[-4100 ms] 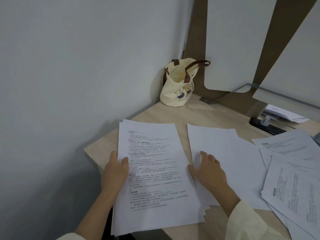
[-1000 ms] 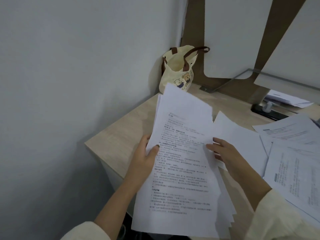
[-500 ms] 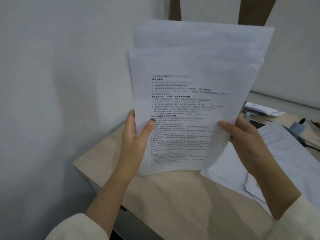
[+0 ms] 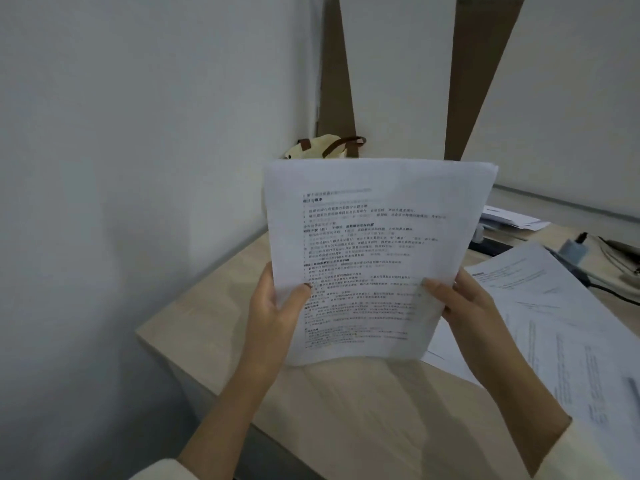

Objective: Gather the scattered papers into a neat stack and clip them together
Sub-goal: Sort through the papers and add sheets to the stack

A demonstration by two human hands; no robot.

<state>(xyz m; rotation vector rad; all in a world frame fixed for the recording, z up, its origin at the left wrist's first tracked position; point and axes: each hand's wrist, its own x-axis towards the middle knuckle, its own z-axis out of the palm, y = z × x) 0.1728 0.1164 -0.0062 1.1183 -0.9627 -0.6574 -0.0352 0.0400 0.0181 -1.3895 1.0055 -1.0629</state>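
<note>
I hold a stack of printed papers (image 4: 374, 251) upright, its bottom edge down at the wooden desk (image 4: 353, 410). My left hand (image 4: 273, 306) grips the stack's left edge, thumb on the front sheet. My right hand (image 4: 464, 299) grips the right edge the same way. The sheets' top edges line up closely. More loose printed papers (image 4: 554, 323) lie spread on the desk to the right. No clip is visible.
A cream tote bag (image 4: 322, 150) with brown handles peeks over the stack in the corner. A grey wall runs along the left. At the right back lie folded papers (image 4: 509, 220), a dark flat device (image 4: 491, 245) and a cable (image 4: 602, 285).
Both hands lifted the stack off the desk and stood it upright. In the last half second it came down and the uneven top edges evened out.
</note>
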